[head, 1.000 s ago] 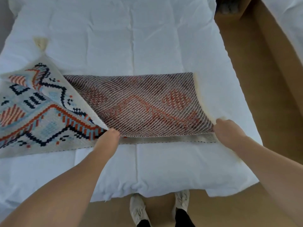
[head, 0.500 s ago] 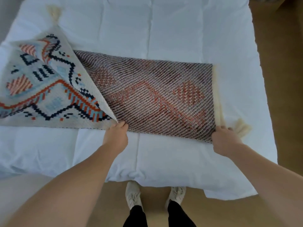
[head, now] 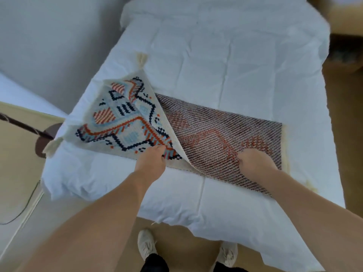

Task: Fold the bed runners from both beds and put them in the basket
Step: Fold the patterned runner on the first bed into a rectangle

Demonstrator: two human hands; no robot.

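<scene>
Head view: left hand [head: 151,160] pinches the runner [head: 220,138] at its fold on the bed [head: 225,55], right hand [head: 255,161] grips its folded-over half.

We see a bedroom with a tan wooden floor [head: 351,146].
A wide bed with a creased white duvet [head: 225,55] fills the middle; a pale grey wall [head: 49,36] stands left, with a thin dark cable [head: 23,209] below it.
</scene>
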